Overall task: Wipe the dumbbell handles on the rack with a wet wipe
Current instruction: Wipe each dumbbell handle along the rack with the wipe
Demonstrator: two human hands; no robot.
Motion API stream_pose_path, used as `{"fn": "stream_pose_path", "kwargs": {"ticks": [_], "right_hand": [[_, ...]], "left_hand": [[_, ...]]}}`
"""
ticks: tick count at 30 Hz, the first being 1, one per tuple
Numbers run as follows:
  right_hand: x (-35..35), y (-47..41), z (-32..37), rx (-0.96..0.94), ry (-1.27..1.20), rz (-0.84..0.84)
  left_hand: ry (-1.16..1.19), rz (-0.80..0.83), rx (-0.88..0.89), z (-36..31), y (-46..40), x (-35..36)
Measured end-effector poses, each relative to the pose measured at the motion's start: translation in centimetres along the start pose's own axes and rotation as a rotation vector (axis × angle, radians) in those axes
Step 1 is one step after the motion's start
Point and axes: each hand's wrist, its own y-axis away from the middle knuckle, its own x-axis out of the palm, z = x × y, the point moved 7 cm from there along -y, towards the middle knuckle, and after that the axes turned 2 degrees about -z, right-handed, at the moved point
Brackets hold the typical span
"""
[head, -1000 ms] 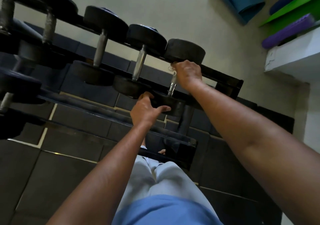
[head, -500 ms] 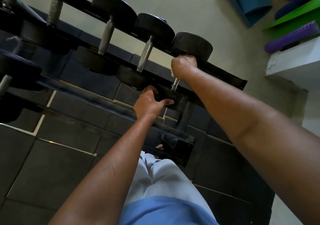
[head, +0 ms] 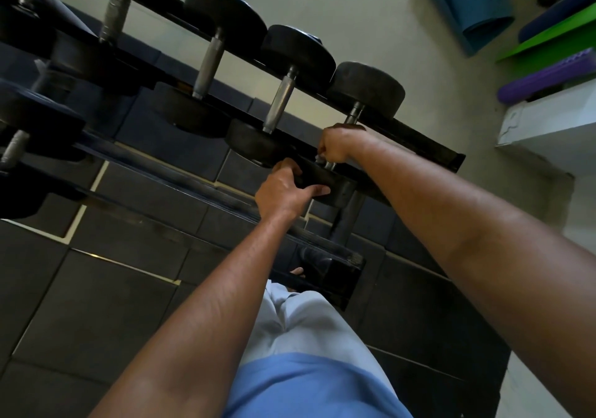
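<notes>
Right hand (head: 337, 145) closed round the handle of the end dumbbell (head: 366, 90) on the rack (head: 429, 150); left hand (head: 283, 192) gripping that dumbbell's near head.

The end dumbbell lies across the rack's top rails at its right end, just beside the next dumbbell (head: 298, 51). It looks heavy and rigid, so it should stay put under rubbing; the left hand, thumb along the near head's edge, seems to steady it. The knurled steel handle will likely drag on a soft, limp wipe rather than let it slide, so a wrap-and-twist grip mid-handle suits. The wet wipe (head: 319, 158) is nearly all hidden inside the right fist; only a pale scrap shows at the fist's lower edge, and it cannot be told for certain that it is the wipe. Most of the handle is covered by the fist. Dumbbells further left of the end dumbbell are cut off by the frame.
</notes>
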Motion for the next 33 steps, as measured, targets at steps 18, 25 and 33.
{"fn": "stream_pose_path", "kwargs": {"ticks": [18,25,33], "right_hand": [[1.9,6.2,-4.6,0.157,-0.813,-0.075],[4.3,14.9,-4.7,0.271,-1.488,-0.240],[5.8,20.3,-2.0,0.019,-1.686,-0.226]], "left_hand": [[-0.010,0.042,0.008,0.0,-0.3,0.3],[-0.052,0.122,0.048,-0.2,0.8,-1.5],[-0.065,0.039,0.110,1.7,5.2,-4.7]]}}
